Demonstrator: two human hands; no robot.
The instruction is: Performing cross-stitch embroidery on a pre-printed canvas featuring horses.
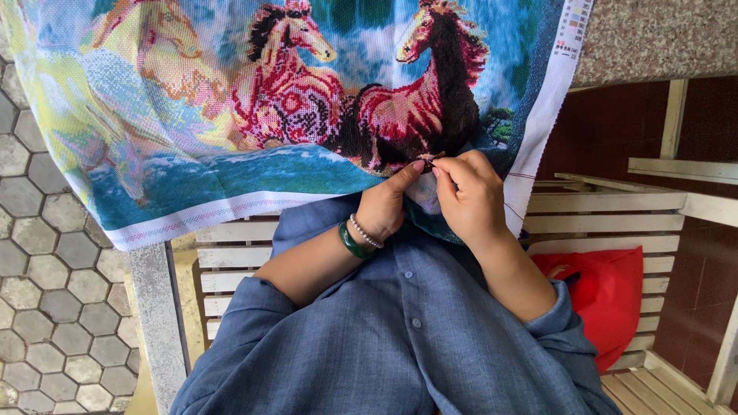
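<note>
One colourful cross-stitch canvas (231,115) showing three horses hangs before the lap. Left hand (384,204) and right hand (469,196) fingers pinch its lower edge. One red bag (607,292) lies on the slatted bench (600,211).

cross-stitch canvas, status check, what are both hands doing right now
Left hand and right hand pinched together at the cross-stitch canvas, over the dark horse's legs. Needle not discernible. Red bag on the slatted bench, clear of the hands.
</note>
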